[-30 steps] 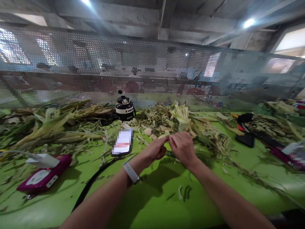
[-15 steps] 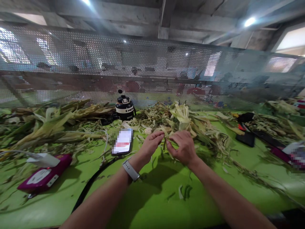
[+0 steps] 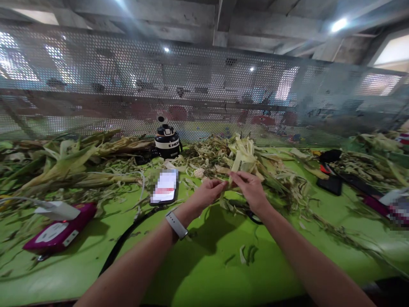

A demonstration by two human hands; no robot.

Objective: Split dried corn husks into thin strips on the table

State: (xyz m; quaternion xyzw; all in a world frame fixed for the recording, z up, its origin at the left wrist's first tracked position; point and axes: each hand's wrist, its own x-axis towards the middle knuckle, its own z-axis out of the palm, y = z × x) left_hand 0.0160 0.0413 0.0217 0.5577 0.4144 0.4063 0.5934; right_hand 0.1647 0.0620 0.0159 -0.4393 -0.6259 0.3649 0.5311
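Note:
Both hands meet over the green table [image 3: 204,273], close to a pile of pale dried corn husks [image 3: 244,153]. My left hand [image 3: 207,194], with a grey watch band [image 3: 176,224] on its wrist, is closed in a pinch at a small husk strip. My right hand [image 3: 251,189] pinches the same narrow, pale strip between thumb and fingers, just right of the left fingertips. Below the hands lie loose husk scraps [image 3: 233,207]. Part of a dark loop [image 3: 254,216] shows beneath my right wrist; its kind is unclear.
A phone [image 3: 164,186] with a lit screen lies left of the hands, beside a black cord. Behind it stands a black and white bottle [image 3: 168,143]. A purple power strip [image 3: 60,230] sits at left. Husk bundles [image 3: 70,162] line the back, before a perforated metal screen [image 3: 198,85].
My right hand has turned, its fingers now extended into a pinch on the strip. My left fingertips have shifted slightly right. The dark loop has come into view under my right wrist.

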